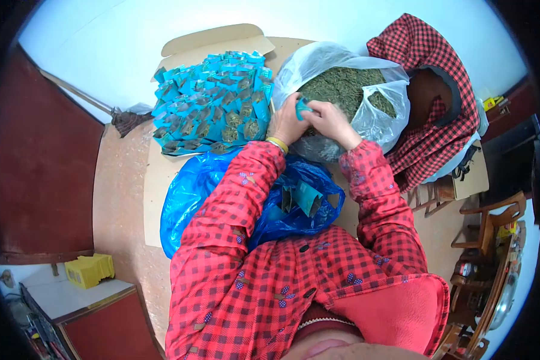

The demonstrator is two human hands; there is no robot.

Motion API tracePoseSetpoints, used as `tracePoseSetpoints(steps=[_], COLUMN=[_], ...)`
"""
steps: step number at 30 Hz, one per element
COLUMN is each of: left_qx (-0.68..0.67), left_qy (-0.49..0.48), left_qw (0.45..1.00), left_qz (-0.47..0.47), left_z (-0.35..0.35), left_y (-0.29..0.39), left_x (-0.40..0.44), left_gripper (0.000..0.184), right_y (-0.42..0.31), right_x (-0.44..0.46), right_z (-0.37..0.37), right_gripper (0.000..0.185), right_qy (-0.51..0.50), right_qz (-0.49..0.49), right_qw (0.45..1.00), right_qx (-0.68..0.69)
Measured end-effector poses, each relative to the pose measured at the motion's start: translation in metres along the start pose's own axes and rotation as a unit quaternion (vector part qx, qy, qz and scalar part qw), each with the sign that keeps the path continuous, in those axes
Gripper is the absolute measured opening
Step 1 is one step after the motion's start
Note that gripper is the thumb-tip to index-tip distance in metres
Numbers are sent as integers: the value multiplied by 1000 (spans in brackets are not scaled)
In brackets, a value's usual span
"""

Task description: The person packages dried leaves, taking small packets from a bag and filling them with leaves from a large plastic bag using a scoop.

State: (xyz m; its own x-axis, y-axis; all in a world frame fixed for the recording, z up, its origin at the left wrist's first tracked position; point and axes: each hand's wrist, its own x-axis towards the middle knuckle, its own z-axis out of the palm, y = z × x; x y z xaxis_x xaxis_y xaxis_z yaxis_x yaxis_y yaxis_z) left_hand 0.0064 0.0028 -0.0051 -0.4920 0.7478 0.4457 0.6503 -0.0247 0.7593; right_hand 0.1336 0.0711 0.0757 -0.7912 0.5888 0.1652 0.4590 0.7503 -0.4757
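My left hand (287, 122) is closed around a small teal packet (302, 108), held over the near left rim of a clear plastic bag (306, 60). The fingers of my right hand (333, 122) are closed against the same packet; their tips are partly hidden. Inside the clear bag lies a heap of dried green leaf bits (345, 83). To the left, many teal packets (213, 105) stand packed in rows, several with leaf bits showing at their open tops. A blue plastic bag (189, 192) lies below my forearms, holding a few teal packets (308, 198).
Cardboard (156, 204) lies under the packets and bags. A red-and-black checked cloth item (444, 54) is at the right of the clear bag. Wooden chairs (492, 223) stand further right. At lower left, a yellow box (90, 270) sits on a white-topped cabinet (54, 294).
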Motion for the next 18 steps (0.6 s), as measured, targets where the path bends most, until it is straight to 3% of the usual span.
tracePoseSetpoints(steps=[1,5,7,9,10,15,17,18], left_qx=[-11,-24,-39,74,91,-3,102,199], left_qy=[18,10,0,-18,-70,-82,24,-39], left_qw=[1000,999,998,994,992,993,971,966], left_qz=[21,46,48,82,49,90,214,160], left_z=[-1,-3,-1,-2,-8,8,28,19], left_y=[2,6,5,8,17,-9,-30,-18], left_x=[1,-1,0,1,-1,-1,0,-4], left_gripper=[67,73,76,71,68,62,58,53], right_y=[-2,-26,-53,-68,-75,-76,-61,-46], right_x=[2,-10,-15,-13,-9,30,47,54], right_z=[-5,-56,-81,-84,-79,-3,40,74], right_gripper=[27,26,26,25,25,30,30,28], right_qy=[-7,149,180,206,207,158,69,97], right_qz=[1,-36,-19,-54,-81,-150,-147,-180], right_qw=[999,974,965,956,957,952,951,951], right_qx=[-37,-165,-191,-202,-187,-215,-262,-233])
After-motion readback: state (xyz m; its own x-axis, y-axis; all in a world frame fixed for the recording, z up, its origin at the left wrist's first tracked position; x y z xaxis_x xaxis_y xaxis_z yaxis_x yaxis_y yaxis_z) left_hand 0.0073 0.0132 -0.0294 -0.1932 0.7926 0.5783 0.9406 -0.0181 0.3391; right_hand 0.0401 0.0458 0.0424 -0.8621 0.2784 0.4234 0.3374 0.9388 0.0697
